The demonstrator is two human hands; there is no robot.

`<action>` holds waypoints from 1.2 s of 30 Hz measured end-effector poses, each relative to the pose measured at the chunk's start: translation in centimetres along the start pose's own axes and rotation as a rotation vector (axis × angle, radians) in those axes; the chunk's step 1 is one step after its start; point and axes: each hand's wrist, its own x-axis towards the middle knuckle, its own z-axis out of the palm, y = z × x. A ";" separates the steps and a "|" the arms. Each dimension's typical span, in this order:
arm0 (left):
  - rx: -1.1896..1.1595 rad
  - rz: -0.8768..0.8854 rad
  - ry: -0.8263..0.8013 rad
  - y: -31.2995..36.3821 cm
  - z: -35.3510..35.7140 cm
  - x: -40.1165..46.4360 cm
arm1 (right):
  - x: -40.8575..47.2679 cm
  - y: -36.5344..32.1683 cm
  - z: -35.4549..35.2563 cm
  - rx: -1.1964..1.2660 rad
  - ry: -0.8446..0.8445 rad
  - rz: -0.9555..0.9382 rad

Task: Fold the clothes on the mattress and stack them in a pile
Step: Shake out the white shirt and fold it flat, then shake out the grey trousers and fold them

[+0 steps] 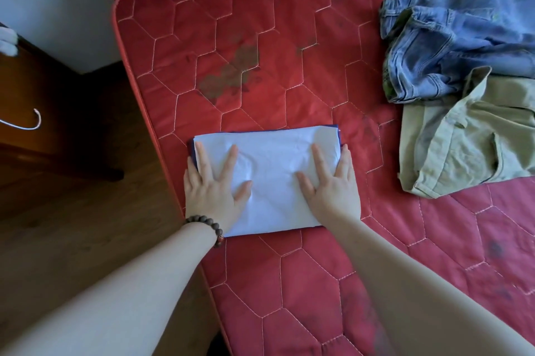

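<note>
White folded garment [269, 179] (atop a dark one) lies under left hand [212, 186] and right hand [333, 184], both flat, fingers spread.

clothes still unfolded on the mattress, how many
2: jeans at the far right, khaki garment just below, overlapped by them. More may lie beyond the frame's right edge.

A home bedroom: red quilted mattress [289, 37], wooden floor [72, 225].

I am reaching both bare forearms forward, palms down. My left hand [212, 186] is lying flat with fingers straight and spread, a bead bracelet [209, 227] circling its wrist. My right hand [333, 186] is lying flat too, fingers straight, thumb angled inward.
</note>
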 end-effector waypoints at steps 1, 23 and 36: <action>0.004 0.001 -0.021 0.0 -0.2 0.1 | 0.1 0.0 -0.1 -0.012 -0.012 0.002; 0.060 0.634 -0.229 20.1 -19.2 -18.9 | -28.0 9.7 -26.0 0.093 0.153 0.353; 0.185 1.112 -0.315 33.2 -23.6 -37.7 | -51.6 16.9 -32.2 0.245 0.334 0.845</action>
